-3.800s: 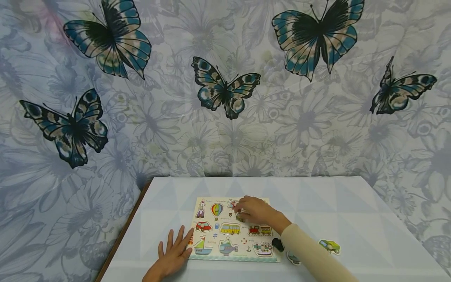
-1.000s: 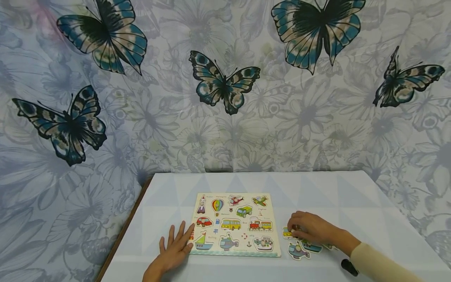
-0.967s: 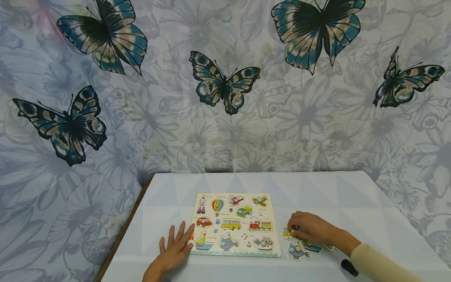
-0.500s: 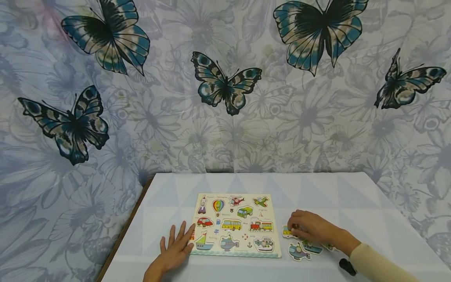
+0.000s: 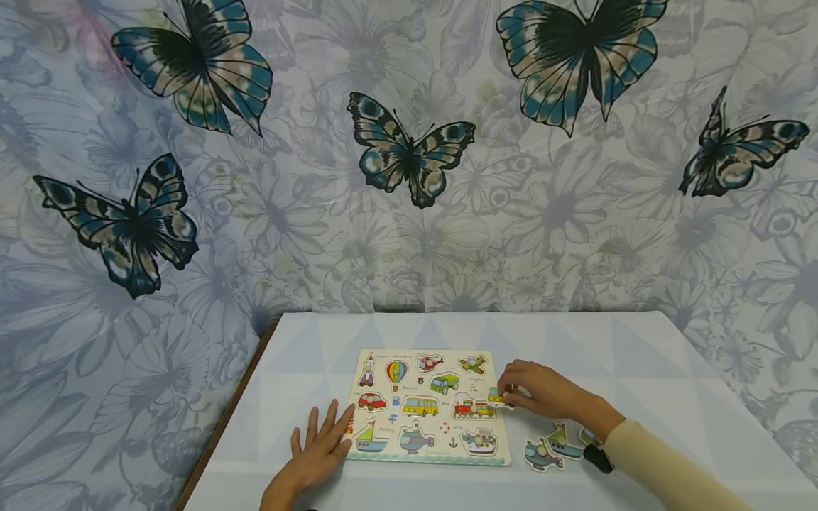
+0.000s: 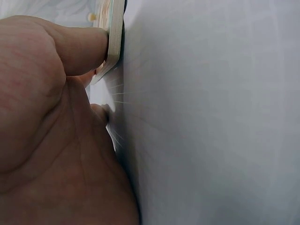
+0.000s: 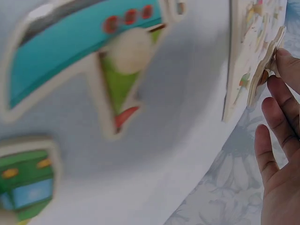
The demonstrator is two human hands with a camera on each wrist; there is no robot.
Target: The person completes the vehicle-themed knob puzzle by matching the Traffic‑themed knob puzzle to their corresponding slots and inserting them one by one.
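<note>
Pale grey flowers and big teal-and-black butterflies (image 5: 409,152) cover the backdrop (image 5: 434,262) behind a white desk (image 5: 575,341) patterned with faint blue triangles; at the centre of things is a yellow puzzle piece (image 5: 494,397), tilted at the right edge of the picture board (image 5: 441,462), just by the printed train (image 5: 473,407); whether it touches the board I cannot tell. The right hand (image 5: 540,390) pinches it between thumb and forefinger, the other fingers free of it; the left hand (image 5: 313,451) is spread — palm down at the board's left side, thumb touching its edge. The board lies flat, bearing rows of vehicles, among them a yellow bus (image 5: 420,406) and a hot-air balloon (image 5: 396,372).

Right of the board lie loose pieces — a blue-grey one (image 5: 543,455), a sailboat (image 5: 562,446) with a round knob, and a green vehicle (image 5: 585,434), partly hidden in the head view by a black object (image 5: 598,459) by the cream sleeve (image 5: 658,461).
</note>
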